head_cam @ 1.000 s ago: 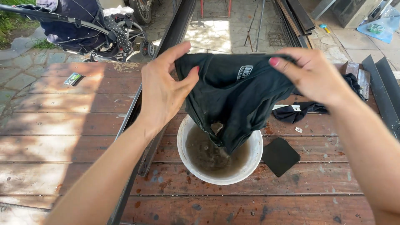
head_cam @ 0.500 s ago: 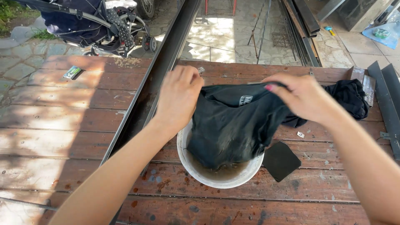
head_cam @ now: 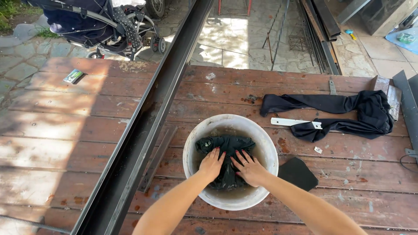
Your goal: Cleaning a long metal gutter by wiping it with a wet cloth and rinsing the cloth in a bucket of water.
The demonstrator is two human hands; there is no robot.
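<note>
Wooden deck: garment (head_cam: 226, 150) under both hands (head_cam: 212, 164)

One small flat packet (head_cam: 73, 76), green and white, rectangular, lies at the tabletop's (head_cam: 87, 130) far left edge. A tiny white tag (head_cam: 318, 149) lies on the boards right of the basin (head_cam: 191, 143). No signs or screens.

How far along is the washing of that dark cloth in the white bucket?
Done, it seems: the black cloth is down in the round white bucket, soaked in murky water. In hand: the left hand and right hand both press on it, palms down. Left, by the look of it: a second long black garment lies dry on the red-brown wooden deck, apart from the bucket.
</note>
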